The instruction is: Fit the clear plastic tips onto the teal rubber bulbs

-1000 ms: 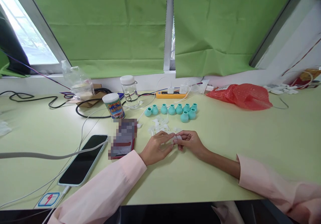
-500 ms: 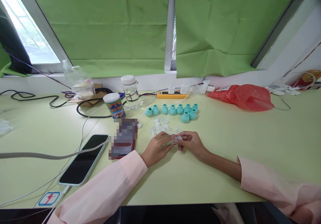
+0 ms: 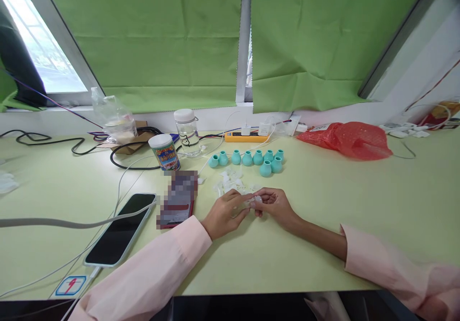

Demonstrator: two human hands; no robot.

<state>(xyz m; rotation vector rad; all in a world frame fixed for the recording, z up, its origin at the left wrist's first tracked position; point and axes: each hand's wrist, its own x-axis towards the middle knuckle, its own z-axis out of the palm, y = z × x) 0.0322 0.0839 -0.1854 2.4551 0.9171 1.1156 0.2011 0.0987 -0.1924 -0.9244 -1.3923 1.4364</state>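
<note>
My left hand (image 3: 223, 212) and my right hand (image 3: 276, 205) rest on the pale green table (image 3: 323, 225) with their fingertips together. Between them they pinch a small clear plastic piece (image 3: 253, 199); both hands are closed on it. Just behind the fingers lies a scatter of small white and clear plastic bits (image 3: 232, 179). Further back stands a row of several teal bulb-shaped caps (image 3: 251, 158).
A phone (image 3: 120, 227) on a white cable lies at the left, beside a red booklet (image 3: 177, 201). A printed can (image 3: 164, 151), a clear jar (image 3: 187, 131), a power strip (image 3: 246, 136), black cables and a red plastic bag (image 3: 347, 140) line the back.
Both hands stay in the same place; the fingers shift only slightly on the small clear piece.
</note>
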